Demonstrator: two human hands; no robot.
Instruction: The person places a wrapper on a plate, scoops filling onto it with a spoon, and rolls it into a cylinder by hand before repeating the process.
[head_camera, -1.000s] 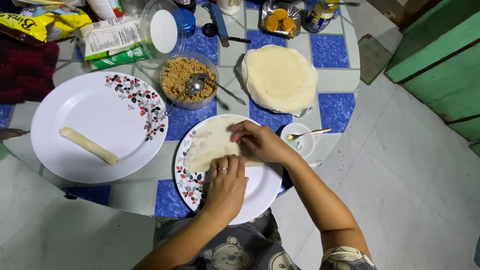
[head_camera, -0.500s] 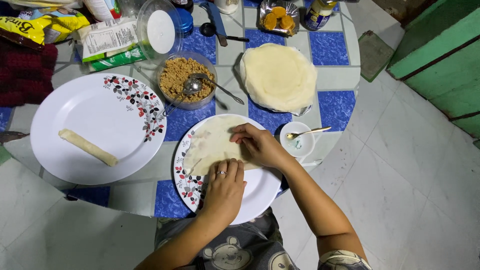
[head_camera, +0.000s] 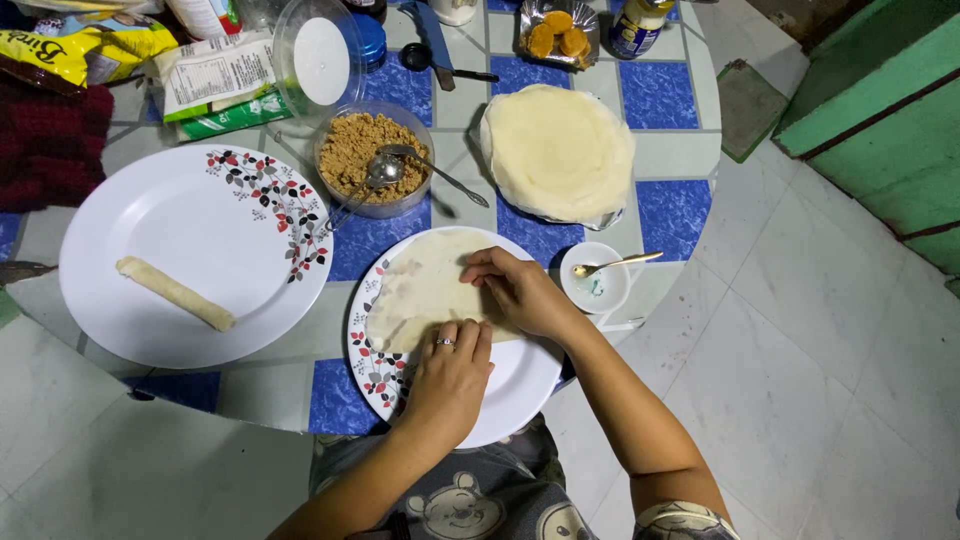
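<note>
Nearest, the left hand (head_camera: 450, 375) lies flat, fingers (head_camera: 462, 335) together, on the near edge of a thin pale round wrapper (head_camera: 425, 290) spread on a white floral-rimmed plate (head_camera: 510, 385). Just beyond, the right hand (head_camera: 520, 295) presses the wrapper's right side – fingers curled, gripping nothing. Farther off on the tiled worktop (head_camera: 675, 215) – a clear bowl of brown crumbly filling (head_camera: 360, 150) and a stack of pale wrappers (head_camera: 558, 150).

Both forearms are bare. The left hand (head_camera: 452, 372) wears a ring on one finger — the right hand (head_camera: 522, 292) none. Grey clothing with cartoon bear prints covers the lap.
</note>
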